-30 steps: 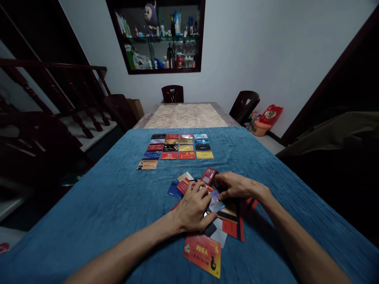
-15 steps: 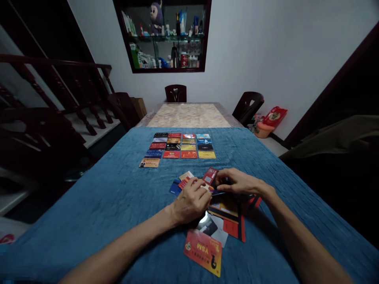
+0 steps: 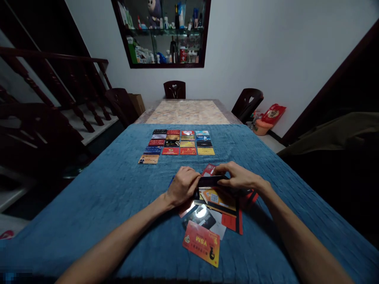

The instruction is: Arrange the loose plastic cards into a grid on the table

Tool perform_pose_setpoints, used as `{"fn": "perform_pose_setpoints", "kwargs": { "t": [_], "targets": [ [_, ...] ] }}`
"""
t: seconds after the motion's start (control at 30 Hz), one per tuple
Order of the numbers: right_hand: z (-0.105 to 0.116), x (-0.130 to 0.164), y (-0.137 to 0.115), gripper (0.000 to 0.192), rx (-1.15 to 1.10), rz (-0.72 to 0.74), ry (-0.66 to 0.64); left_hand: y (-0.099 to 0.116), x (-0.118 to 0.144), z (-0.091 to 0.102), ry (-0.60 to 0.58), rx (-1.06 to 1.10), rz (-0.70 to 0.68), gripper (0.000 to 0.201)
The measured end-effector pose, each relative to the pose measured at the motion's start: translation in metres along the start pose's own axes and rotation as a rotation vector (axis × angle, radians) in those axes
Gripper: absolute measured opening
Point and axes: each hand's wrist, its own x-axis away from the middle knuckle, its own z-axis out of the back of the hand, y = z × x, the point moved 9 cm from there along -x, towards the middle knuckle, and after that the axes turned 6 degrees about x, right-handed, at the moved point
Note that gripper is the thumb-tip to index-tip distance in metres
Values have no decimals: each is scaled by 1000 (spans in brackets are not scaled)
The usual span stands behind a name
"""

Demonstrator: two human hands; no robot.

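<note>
My right hand (image 3: 238,176) pinches a dark card (image 3: 209,181), which is tilted up edge-on above a loose heap of cards. At the card's other end is my left hand (image 3: 183,186), its fingers closed on that edge. Beneath and in front lie a yellow-orange card with a black stripe (image 3: 220,198), a red card (image 3: 231,221), a shiny black card (image 3: 201,217) and a red-yellow card marked YSM (image 3: 201,243), closest to me. A red card (image 3: 209,169) shows behind the held one. My hands cover part of the heap.
Beyond the heap, overlapping cards (image 3: 171,144) form several columns on the blue cloth (image 3: 118,177). The leftmost column ends in an orange card (image 3: 148,159). Chairs (image 3: 248,103) stand around the table's bare patterned far end (image 3: 189,112); a banister (image 3: 53,63) is at left.
The dark card has risen from the heap and now spans both hands. My left hand has shifted slightly left and up, uncovering more of the yellow-orange card. The view has tilted down slightly.
</note>
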Motion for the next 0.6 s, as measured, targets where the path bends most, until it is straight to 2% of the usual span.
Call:
{"fn": "perform_pose_setpoints", "kwargs": {
  "t": [0.27,0.4,0.6],
  "targets": [
    [9,0,-2,23,-26,-21,89,-20,4,8,97,157,153,18],
    [7,-2,-2,25,-66,-14,107,-29,7,6,90,193,246,26],
    [2,-7,-1,24,-58,28,165,-34,8,10,85,178,266,25]
  ]
}}
